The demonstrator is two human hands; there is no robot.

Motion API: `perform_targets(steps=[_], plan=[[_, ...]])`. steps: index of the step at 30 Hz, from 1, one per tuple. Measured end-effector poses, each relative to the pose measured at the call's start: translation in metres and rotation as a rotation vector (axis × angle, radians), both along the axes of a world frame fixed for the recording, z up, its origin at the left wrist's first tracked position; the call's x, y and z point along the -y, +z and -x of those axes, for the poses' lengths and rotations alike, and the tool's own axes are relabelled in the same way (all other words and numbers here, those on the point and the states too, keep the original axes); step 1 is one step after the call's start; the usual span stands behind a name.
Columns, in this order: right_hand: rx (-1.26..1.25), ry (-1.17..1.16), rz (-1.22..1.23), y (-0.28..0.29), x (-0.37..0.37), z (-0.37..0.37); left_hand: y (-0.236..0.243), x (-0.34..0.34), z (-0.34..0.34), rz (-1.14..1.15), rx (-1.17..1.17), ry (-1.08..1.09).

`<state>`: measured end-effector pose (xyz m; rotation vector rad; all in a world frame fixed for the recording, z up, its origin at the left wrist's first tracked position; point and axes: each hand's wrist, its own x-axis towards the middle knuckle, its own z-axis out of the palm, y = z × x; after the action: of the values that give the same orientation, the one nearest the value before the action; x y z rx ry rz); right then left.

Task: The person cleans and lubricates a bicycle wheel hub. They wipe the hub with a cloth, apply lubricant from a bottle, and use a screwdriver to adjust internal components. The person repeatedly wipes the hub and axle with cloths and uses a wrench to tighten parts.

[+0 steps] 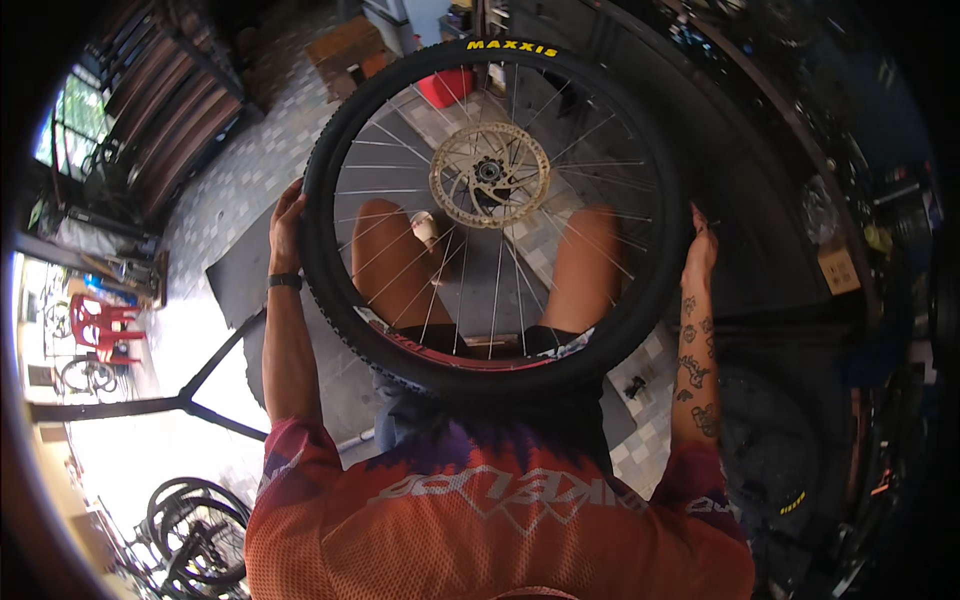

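A bicycle wheel (340,130) with a black knobby tyre is held up before me, over my bare knees. Thin spokes run from its rim to a hub carrying a perforated disc brake rotor (437,172). My left hand (286,222) grips the tyre's left side, its fingers partly hidden behind the tread. On the opposite side, my right hand (701,248) is pressed to the tyre, with most of its fingers out of sight. Red and white markings show on the rim's lower part.
Dark matting (240,265) covers part of the tiled floor. A black tubular frame or stand (190,400) is at my left. Several wheels (200,530) stand at lower left, and a red plastic chair (100,325) farther left. A cardboard box (838,271) sits at right.
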<state>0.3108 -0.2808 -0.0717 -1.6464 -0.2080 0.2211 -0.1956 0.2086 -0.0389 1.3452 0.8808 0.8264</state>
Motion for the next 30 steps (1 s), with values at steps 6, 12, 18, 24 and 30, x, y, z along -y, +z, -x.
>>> perform_targets(steps=[6,12,18,24,30], plan=[[-0.027,-0.153,0.043,-0.042,0.076,0.041,-0.033,-0.001,-0.051,-0.033,-0.076,-0.143],[0.046,-0.286,0.156,-0.016,0.093,0.072,-0.036,-0.007,-0.092,-0.056,-0.119,-0.249],[0.519,-0.372,0.513,0.051,0.034,0.099,0.026,0.072,-0.156,-0.658,-0.521,-0.008],[-0.325,0.115,-0.508,0.090,-0.057,0.165,0.075,0.245,-0.219,0.223,0.013,-0.739],[-0.421,0.259,-0.561,0.082,-0.074,0.188,0.077,0.273,-0.218,0.408,0.154,-0.636]])
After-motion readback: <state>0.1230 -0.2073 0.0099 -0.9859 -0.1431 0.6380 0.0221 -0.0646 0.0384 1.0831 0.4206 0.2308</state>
